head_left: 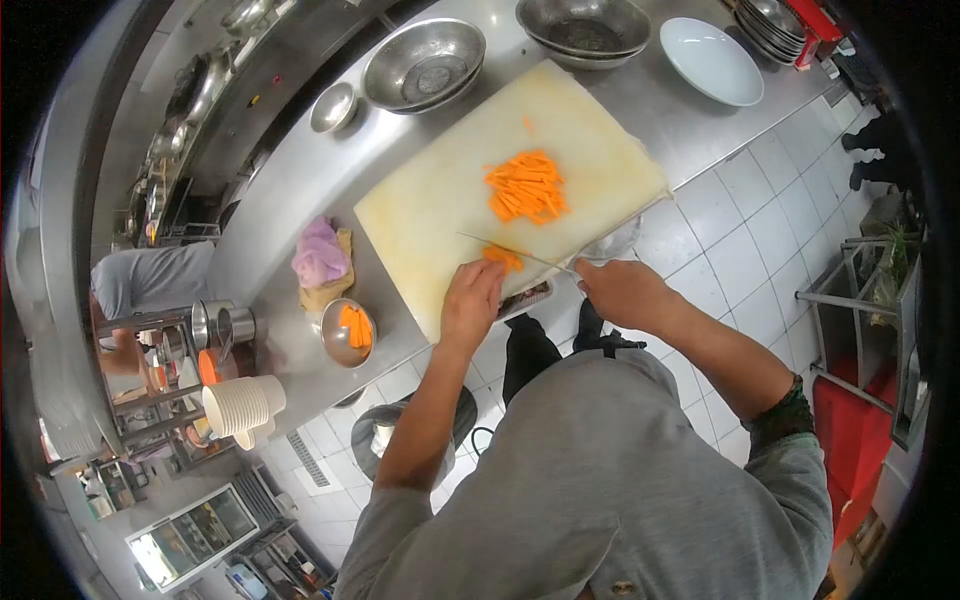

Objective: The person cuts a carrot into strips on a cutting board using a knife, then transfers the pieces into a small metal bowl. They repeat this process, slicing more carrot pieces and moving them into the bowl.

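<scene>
A white cutting board lies on the steel counter. My left hand presses down on a piece of carrot near the board's front edge. My right hand grips the handle of a knife, whose thin blade lies across that carrot piece. A pile of cut carrot sticks sits in the middle of the board, away from both hands.
A small steel bowl with carrot pieces and a pink cloth lie left of the board. Steel bowls and a white plate stand behind it. Stacked white cups and another person are at left.
</scene>
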Available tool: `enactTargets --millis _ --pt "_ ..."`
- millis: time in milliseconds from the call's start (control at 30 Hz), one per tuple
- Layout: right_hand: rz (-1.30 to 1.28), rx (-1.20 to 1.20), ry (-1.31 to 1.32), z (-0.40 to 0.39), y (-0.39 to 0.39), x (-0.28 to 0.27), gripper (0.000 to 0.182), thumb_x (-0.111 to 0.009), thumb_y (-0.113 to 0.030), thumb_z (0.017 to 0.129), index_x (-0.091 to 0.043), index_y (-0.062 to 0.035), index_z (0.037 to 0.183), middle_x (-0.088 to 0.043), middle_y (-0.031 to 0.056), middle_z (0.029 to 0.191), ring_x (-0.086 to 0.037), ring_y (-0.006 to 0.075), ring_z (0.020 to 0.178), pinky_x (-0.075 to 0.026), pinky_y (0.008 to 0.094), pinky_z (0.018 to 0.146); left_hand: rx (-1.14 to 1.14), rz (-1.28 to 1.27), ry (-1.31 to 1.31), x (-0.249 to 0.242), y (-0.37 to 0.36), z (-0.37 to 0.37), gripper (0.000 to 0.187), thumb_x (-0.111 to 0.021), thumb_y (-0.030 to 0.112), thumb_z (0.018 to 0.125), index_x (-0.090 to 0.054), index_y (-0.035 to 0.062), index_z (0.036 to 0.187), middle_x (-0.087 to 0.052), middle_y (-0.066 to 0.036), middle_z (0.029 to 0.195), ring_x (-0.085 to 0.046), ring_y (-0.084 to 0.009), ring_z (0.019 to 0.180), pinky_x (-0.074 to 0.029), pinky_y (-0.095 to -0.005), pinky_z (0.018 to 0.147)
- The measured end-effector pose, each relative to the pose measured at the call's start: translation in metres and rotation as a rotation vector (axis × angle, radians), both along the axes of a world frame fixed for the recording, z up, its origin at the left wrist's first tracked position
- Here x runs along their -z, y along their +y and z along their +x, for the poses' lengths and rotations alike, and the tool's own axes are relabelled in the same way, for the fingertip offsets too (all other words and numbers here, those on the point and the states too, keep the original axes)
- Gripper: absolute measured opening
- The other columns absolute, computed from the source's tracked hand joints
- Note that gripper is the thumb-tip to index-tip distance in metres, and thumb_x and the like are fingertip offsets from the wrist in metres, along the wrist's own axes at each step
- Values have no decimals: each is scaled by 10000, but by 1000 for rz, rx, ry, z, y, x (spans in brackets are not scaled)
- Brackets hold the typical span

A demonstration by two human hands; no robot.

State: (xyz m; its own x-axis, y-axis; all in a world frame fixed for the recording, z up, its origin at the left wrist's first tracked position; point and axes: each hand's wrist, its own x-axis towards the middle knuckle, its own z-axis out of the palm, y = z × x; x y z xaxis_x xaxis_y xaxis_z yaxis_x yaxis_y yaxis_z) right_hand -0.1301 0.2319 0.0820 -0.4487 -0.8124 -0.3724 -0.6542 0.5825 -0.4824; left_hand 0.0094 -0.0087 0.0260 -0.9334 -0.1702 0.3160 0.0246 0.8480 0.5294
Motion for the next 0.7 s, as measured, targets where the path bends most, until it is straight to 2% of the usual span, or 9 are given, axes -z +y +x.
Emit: enactTargets --millis 233,333,433,567,633,700 --pt "46 -91 171 18 15 -34 336 -589 -119 907 -522 -51 1229 -707 176 761 -720 362 702 -560 469 618 -18 -53 77 5 4 -9 193 -724 -40 826 -705 26 1006 -692 -143 1039 -641 -354 976 -531 -418 854" --pt "98 -66 147 23 22 -48 344 -583 -113 907 -509 -72 1240 -704 170 749 -720 356 686 -563 464 606 -49 -80 52 7 6 -10 197 -721 -48 816 -703 33 995 -692 -140 1029 -640 -348 954 -529 -421 834" --pt "128 -39 119 26 23 -41 331 -585 -103 902 -517 -73 1224 -709 170 775 -718 364 694 -564 471 604 -65 -79 89 9 6 -13 180 -709 -49 818 -703 36 977 -695 -134 999 -639 -347 917 -529 -424 817" --pt "-48 -20 122 19 -4 9 329 -581 -57 893 -481 -44 1206 -703 170 777 -727 364 710 -575 450 615 -75 -61 143 12 9 -13 145 -701 -38 830 -705 33 956 -695 -130 966 -641 -347 892 -529 -424 806" --pt "-147 -17 151 15 -18 8 328 -569 -55 895 -484 -40 1212 -709 167 783 -725 370 716 -574 461 620 -69 -66 131 12 8 -11 137 -706 -31 835 -708 30 958 -698 -134 968 -644 -348 895 -530 -425 804" --pt "-50 -40 102 16 -9 -15 312 -562 -74 907 -514 -53 1215 -718 170 798 -728 377 737 -575 479 632 -54 -65 95 16 3 -10 139 -714 -24 838 -712 27 967 -703 -142 979 -649 -347 906 -532 -427 804"
